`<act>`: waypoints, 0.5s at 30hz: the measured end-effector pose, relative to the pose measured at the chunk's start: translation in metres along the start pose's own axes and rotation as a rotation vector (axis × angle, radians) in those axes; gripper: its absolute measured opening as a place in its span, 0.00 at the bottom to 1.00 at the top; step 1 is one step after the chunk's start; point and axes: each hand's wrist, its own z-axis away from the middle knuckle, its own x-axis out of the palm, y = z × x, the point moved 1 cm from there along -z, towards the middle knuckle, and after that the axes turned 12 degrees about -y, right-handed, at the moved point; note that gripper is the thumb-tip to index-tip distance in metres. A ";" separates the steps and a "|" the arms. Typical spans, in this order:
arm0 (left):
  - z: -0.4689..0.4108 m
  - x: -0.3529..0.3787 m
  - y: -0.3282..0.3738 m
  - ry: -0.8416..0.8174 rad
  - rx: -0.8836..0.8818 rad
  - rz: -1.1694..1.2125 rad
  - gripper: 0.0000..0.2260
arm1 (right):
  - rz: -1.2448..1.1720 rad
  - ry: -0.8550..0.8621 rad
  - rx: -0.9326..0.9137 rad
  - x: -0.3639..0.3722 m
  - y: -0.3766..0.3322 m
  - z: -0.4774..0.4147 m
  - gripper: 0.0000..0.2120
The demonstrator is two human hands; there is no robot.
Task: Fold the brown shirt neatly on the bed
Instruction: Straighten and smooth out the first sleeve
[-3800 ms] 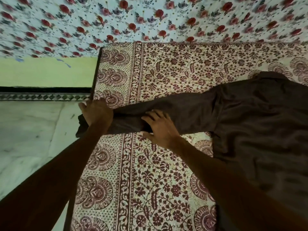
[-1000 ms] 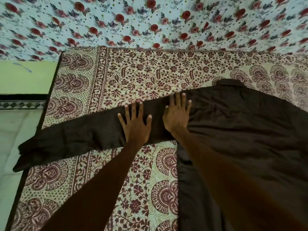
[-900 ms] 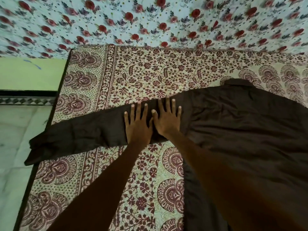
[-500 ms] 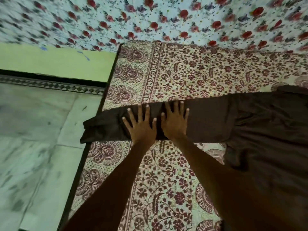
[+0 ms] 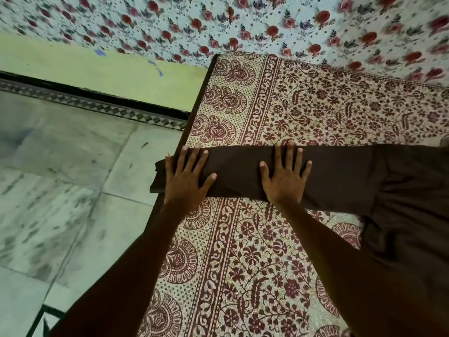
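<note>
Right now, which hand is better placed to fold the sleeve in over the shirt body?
Left, probably. The left hand lies flat at the cuff end of the sleeve, by the bed edge; the right hand presses mid-sleeve, where it could pin the fold.

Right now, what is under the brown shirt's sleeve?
The sleeve lies on the patterned bedsheet; its cuff end overhangs the bed edge above the floor. The left hand and right hand press flat on top. The sheet directly beneath is covered.
</note>
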 end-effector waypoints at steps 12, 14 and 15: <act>0.025 0.013 -0.006 0.011 -0.084 0.317 0.35 | 0.054 -0.096 -0.170 0.001 0.004 0.037 0.32; 0.020 0.015 -0.022 -0.031 0.016 0.295 0.35 | 0.074 -0.088 -0.150 0.001 0.010 0.038 0.32; 0.017 0.014 -0.032 -0.053 0.075 0.275 0.36 | 0.077 -0.088 -0.150 0.000 0.011 0.037 0.32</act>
